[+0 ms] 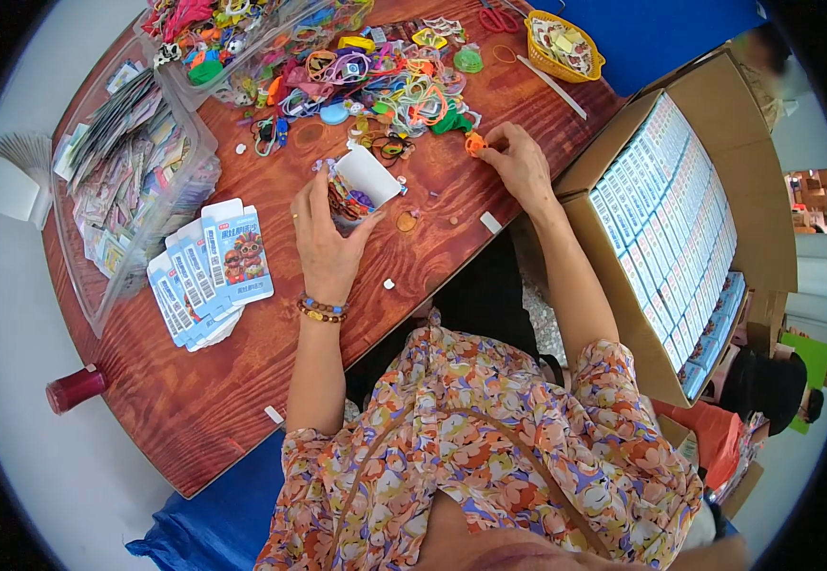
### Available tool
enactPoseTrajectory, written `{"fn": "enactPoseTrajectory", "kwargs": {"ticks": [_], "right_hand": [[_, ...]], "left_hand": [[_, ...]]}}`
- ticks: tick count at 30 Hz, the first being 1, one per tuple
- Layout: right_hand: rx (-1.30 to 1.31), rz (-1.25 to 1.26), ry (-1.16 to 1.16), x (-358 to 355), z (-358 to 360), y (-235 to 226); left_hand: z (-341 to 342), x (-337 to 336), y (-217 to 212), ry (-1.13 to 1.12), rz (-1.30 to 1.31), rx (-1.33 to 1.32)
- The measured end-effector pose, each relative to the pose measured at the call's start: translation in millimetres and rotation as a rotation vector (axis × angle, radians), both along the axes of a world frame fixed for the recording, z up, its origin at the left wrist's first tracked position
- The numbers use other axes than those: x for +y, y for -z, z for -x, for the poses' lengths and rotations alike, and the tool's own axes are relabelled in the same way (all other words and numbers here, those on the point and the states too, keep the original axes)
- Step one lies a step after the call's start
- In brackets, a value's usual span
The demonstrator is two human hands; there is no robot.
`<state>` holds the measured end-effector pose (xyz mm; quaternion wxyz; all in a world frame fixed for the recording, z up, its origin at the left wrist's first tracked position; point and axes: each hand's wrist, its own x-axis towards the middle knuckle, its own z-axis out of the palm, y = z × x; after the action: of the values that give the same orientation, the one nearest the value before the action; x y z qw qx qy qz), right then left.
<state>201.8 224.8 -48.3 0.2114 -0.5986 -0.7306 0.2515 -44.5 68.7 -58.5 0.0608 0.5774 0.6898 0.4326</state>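
Observation:
Wrapped around a small carton (369,175) with its white flap raised is my left hand (324,238), keeping the box on the table with the opening up. Colourful trinkets (352,202) show inside it. Out to the right, my right hand (522,169) pinches a small orange toy (474,144) at the near right edge of the trinket pile (356,81). That pile mixes bands, beads and plastic toys in many colours. Left of my left hand lies a fanned stack of flattened blue-and-white cartons (228,262) with cartoon figures on the top one.
A clear plastic bin (209,157) of cards stands at left, another bin (233,67) of toys behind. A yellow basket (580,71) and red scissors (499,17) lie far right. A big cardboard box (580,224) packed with small cartons stands beside my right arm. A red jar (77,389) is at left.

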Motion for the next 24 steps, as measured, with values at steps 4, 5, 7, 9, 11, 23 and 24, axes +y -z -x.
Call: {"fn": "enactPoseTrajectory", "kwargs": {"ticks": [4, 5, 7, 9, 11, 23, 24], "right_hand": [[0.088, 0.095, -0.007, 7.2, -1.7, 7.7], [0.092, 0.096, -0.013, 8.7, -1.3, 11.0], [0.353, 0.026, -0.097, 11.4, -2.7, 15.8], [0.488, 0.12, -0.137, 6.9, 8.6, -2.0], [0.689, 0.248, -0.276, -8.1, 21.0, -36.1], [0.153, -0.352, -0.626, -47.3, 99.8, -62.2], [0.151, -0.354, -0.623, -48.6, 102.8, -59.9]], "left_hand": [[-0.6, 0.0, -1.6, 0.019, -0.011, 0.004], [-0.4, -0.6, -2.4, 0.028, -0.017, 0.01], [-3.2, 1.6, -2.3, 0.038, -0.023, 0.007], [-3.5, 0.7, -1.6, 0.036, -0.021, 0.01], [-3.6, 0.3, -1.8, 0.055, -0.03, 0.031], [0.8, 0.0, 4.1, 0.013, -0.034, 0.031], [0.2, 0.2, 4.0, 0.016, -0.038, 0.042]]}}
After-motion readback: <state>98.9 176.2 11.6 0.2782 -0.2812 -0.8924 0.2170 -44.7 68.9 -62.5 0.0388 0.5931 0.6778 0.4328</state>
